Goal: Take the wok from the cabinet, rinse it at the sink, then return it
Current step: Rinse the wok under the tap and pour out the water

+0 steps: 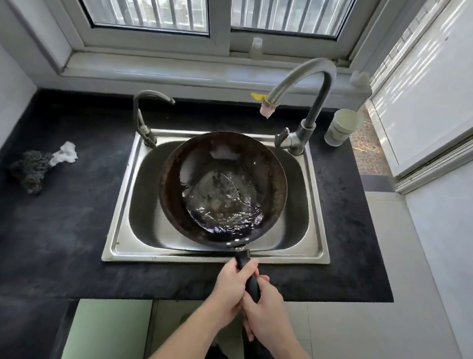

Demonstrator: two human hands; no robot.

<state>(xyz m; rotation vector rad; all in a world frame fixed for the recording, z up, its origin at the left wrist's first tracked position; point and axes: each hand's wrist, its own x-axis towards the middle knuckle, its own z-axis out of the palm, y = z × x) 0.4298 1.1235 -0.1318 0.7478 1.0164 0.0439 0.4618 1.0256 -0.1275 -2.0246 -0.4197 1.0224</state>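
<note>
A dark round wok [223,189] hangs over the steel sink [128,227], with a pool of rippling water in its lower half. Its black handle [251,278] points toward me over the sink's front rim. My left hand [231,289] grips the handle from the left, and my right hand [268,311] grips it just behind, from the right. The tall curved faucet [304,82] stands at the sink's back right; its spout ends above the wok's far rim, and only a drop hangs from it.
A smaller tap [145,114] stands at the sink's back left. A dark scrubber [31,170] and white crumpled paper [66,151] lie on the black counter [54,220] at left. A pale cup [343,127] stands at the back right. Green cabinet doors [107,331] are below.
</note>
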